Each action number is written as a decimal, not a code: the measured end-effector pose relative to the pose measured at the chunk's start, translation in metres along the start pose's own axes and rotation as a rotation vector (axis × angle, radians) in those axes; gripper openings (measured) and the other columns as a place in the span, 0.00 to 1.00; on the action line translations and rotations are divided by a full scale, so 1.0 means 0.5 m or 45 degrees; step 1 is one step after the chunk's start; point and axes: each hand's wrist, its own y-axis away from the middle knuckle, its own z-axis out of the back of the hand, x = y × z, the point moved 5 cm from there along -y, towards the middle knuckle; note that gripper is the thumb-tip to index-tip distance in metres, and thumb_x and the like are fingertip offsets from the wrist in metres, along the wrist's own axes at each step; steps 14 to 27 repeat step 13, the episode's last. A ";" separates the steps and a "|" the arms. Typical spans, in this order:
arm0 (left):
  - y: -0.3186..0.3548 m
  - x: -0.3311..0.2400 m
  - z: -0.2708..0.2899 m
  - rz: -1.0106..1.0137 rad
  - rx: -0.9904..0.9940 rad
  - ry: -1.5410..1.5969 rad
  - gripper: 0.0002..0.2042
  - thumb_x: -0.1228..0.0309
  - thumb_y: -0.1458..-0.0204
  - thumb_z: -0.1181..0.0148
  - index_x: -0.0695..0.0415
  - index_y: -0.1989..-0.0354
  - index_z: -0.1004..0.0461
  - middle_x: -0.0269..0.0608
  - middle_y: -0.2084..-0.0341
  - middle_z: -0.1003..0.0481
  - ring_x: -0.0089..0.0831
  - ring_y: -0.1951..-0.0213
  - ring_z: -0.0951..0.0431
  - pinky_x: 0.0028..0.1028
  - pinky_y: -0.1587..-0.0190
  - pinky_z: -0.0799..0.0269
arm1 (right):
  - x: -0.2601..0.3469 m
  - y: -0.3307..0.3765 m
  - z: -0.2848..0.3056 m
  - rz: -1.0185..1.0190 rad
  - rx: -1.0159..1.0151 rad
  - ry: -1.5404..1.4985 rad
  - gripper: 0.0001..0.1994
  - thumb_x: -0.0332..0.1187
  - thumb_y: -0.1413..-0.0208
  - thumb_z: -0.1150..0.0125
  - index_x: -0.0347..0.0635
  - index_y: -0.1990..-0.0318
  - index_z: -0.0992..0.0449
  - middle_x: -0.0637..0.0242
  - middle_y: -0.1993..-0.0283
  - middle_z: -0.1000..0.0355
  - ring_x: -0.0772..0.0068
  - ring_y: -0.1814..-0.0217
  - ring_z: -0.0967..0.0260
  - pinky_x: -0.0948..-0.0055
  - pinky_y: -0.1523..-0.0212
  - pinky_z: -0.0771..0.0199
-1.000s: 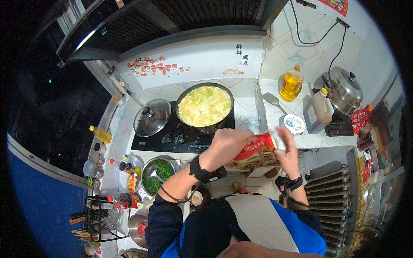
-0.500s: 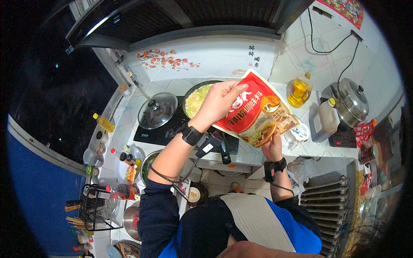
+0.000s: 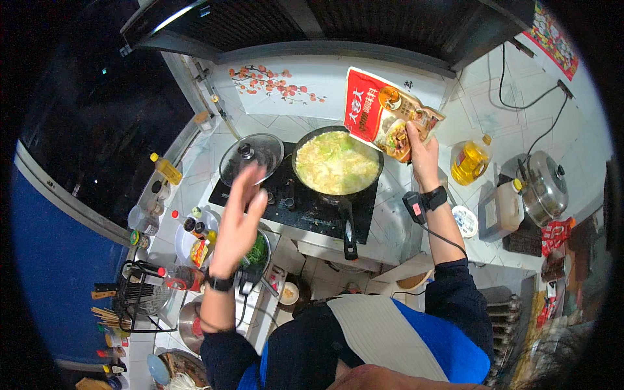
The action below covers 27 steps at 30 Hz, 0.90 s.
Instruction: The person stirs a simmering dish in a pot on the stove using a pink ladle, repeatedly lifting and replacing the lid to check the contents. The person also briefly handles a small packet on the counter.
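My right hand (image 3: 425, 153) grips a red and tan seasoning packet (image 3: 372, 110) by its lower right corner, holding it up over the far right rim of the frying pan. The black pan (image 3: 338, 160) sits on the dark cooktop (image 3: 296, 211), filled with pale yellow-green food, its handle (image 3: 349, 231) pointing towards me. My left hand (image 3: 236, 231) is raised, fingers apart and holding nothing, between the cooktop and the left counter. Just beyond it a glass lid (image 3: 251, 162) with a black knob rests on the cooktop's left side.
At the right stand an oil bottle (image 3: 471, 161), a plastic jug (image 3: 500, 211) and a steel pot (image 3: 545, 188). Bottles on a white plate (image 3: 188, 242), a pot of greens (image 3: 257, 250) and a black wire rack (image 3: 146, 299) line the left. A range hood (image 3: 312, 49) overhangs the cooktop.
My left hand has let go of the packet and swung left and towards me. My right hand has carried the packet up and away from me, uncovering the pan.
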 end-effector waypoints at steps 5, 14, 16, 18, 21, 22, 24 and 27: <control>0.223 0.105 0.001 0.418 0.052 -0.004 0.22 0.73 0.43 0.53 0.61 0.40 0.46 0.46 0.47 0.35 0.32 0.44 0.36 0.30 0.41 0.45 | -0.040 -0.070 -0.030 0.148 0.004 0.206 0.16 0.40 0.45 0.44 0.33 0.58 0.26 0.63 0.64 0.26 0.77 0.63 0.30 0.76 0.61 0.31; 0.442 0.206 -0.034 0.841 -0.289 0.354 0.20 0.71 0.42 0.54 0.60 0.41 0.45 0.45 0.49 0.33 0.30 0.46 0.34 0.29 0.43 0.42 | -0.045 -0.106 -0.086 0.126 0.117 0.218 0.17 0.41 0.44 0.44 0.35 0.59 0.24 0.62 0.67 0.25 0.77 0.66 0.31 0.75 0.63 0.31; 0.442 0.206 -0.034 0.841 -0.289 0.354 0.20 0.71 0.42 0.54 0.60 0.41 0.45 0.45 0.49 0.33 0.30 0.46 0.34 0.29 0.43 0.42 | -0.045 -0.106 -0.086 0.126 0.117 0.218 0.17 0.41 0.44 0.44 0.35 0.59 0.24 0.62 0.67 0.25 0.77 0.66 0.31 0.75 0.63 0.31; 0.442 0.206 -0.034 0.841 -0.289 0.354 0.20 0.71 0.42 0.54 0.60 0.41 0.45 0.45 0.49 0.33 0.30 0.46 0.34 0.29 0.43 0.42 | -0.045 -0.106 -0.086 0.126 0.117 0.218 0.17 0.41 0.44 0.44 0.35 0.59 0.24 0.62 0.67 0.25 0.77 0.66 0.31 0.75 0.63 0.31; 0.442 0.206 -0.034 0.841 -0.289 0.354 0.20 0.71 0.42 0.54 0.60 0.41 0.45 0.45 0.49 0.33 0.30 0.46 0.34 0.29 0.43 0.42 | -0.045 -0.106 -0.086 0.126 0.117 0.218 0.17 0.41 0.44 0.44 0.35 0.59 0.24 0.62 0.67 0.25 0.77 0.66 0.31 0.75 0.63 0.31; 0.442 0.206 -0.034 0.841 -0.289 0.354 0.20 0.71 0.42 0.54 0.60 0.41 0.45 0.45 0.49 0.33 0.30 0.46 0.34 0.29 0.43 0.42 | -0.045 -0.106 -0.086 0.126 0.117 0.218 0.17 0.41 0.44 0.44 0.35 0.59 0.24 0.62 0.67 0.25 0.77 0.66 0.31 0.75 0.63 0.31; 0.442 0.206 -0.034 0.841 -0.289 0.354 0.20 0.71 0.42 0.54 0.60 0.41 0.45 0.45 0.49 0.33 0.30 0.46 0.34 0.29 0.43 0.42 | -0.045 -0.106 -0.086 0.126 0.117 0.218 0.17 0.41 0.44 0.44 0.35 0.59 0.24 0.62 0.67 0.25 0.77 0.66 0.31 0.75 0.63 0.31; 0.442 0.206 -0.034 0.841 -0.289 0.354 0.20 0.71 0.42 0.54 0.60 0.41 0.45 0.45 0.49 0.33 0.30 0.46 0.34 0.29 0.43 0.42 | -0.045 -0.106 -0.086 0.126 0.117 0.218 0.17 0.41 0.44 0.44 0.35 0.59 0.24 0.62 0.67 0.25 0.77 0.66 0.31 0.75 0.63 0.31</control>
